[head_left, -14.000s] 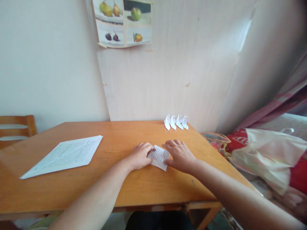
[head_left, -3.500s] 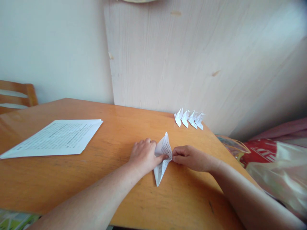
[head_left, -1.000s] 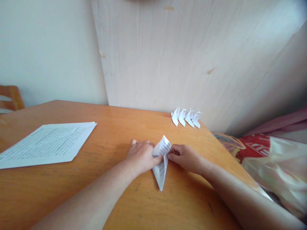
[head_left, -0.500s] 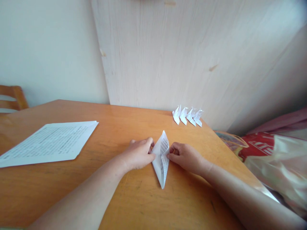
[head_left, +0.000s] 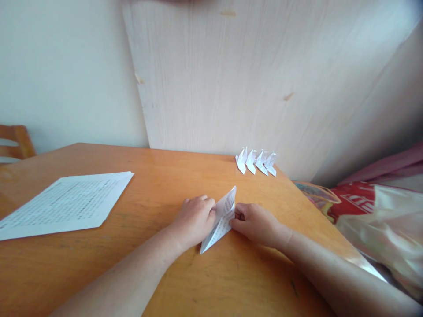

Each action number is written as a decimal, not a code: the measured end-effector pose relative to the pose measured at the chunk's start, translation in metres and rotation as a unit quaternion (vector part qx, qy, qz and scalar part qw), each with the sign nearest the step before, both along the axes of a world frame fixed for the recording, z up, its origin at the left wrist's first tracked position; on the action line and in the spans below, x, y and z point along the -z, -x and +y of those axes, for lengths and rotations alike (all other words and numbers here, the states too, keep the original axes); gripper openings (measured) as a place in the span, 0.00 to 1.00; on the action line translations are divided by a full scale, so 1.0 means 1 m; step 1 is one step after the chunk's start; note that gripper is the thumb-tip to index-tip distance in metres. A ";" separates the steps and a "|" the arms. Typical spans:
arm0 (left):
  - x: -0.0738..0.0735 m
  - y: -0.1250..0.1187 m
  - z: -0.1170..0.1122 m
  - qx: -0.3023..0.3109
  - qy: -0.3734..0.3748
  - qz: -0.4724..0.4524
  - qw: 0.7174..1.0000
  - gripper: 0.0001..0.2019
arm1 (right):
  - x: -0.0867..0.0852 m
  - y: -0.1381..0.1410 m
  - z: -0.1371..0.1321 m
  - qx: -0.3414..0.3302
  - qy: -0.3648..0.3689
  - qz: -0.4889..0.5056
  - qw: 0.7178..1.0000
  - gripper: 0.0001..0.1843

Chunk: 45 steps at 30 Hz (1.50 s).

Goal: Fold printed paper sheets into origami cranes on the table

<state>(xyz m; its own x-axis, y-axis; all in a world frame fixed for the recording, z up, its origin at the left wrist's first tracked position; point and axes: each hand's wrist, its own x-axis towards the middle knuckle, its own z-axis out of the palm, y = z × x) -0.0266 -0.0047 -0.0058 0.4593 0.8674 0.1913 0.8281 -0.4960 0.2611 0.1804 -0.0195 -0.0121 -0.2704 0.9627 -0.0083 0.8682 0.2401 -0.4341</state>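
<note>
Between my two hands, just above or on the tabletop, is a folded sheet of printed paper (head_left: 222,222), long and pointed at both ends. It stands tilted, its upper tip leaning right and its lower tip to the left, with an open crease down the middle. My left hand (head_left: 197,218) grips its left side, fingers curled and partly hidden behind the paper. On the other side my right hand (head_left: 256,222) pinches the right edge between thumb and curled fingers.
Several folded paper cranes (head_left: 256,163) stand in a row at the table's far right. A stack of printed sheets (head_left: 69,204) lies on the left of the wooden table (head_left: 132,281). Plastic bags (head_left: 373,215) sit beyond the right edge, a chair (head_left: 20,143) at far left.
The folded paper has turned clockwise, its upper tip moving right and its lower tip left. My left hand has come further over its left side; my right hand keeps to the right edge.
</note>
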 end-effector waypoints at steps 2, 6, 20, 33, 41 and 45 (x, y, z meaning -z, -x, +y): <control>-0.003 -0.003 -0.003 -0.014 0.007 0.007 1.000 0.13 | -0.001 0.001 -0.001 0.007 -0.002 -0.005 1.000 0.05; -0.007 -0.003 -0.011 -0.011 0.018 0.012 1.000 0.20 | -0.003 0.003 -0.002 0.011 0.005 -0.007 1.000 0.07; -0.007 0.005 -0.007 0.041 0.060 0.011 0.997 0.15 | -0.024 -0.031 0.014 0.023 -0.051 0.209 0.976 0.04; -0.016 0.021 0.007 0.147 0.038 0.024 0.988 0.20 | -0.040 -0.034 0.000 -0.161 -0.075 0.077 0.981 0.17; -0.011 0.012 0.002 0.139 -0.017 0.030 0.990 0.23 | -0.032 -0.036 0.002 -0.175 -0.086 0.036 0.980 0.08; -0.011 0.011 0.000 0.137 -0.018 0.037 0.990 0.22 | -0.030 -0.036 0.003 -0.169 -0.067 0.025 0.983 0.06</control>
<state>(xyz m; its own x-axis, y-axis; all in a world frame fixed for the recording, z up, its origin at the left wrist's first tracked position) -0.0374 -0.0049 0.0047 0.6908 0.7011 0.1770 0.6772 -0.7130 0.1815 0.2164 -0.0165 0.0175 -0.5712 0.8097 0.1343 0.7079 0.5688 -0.4188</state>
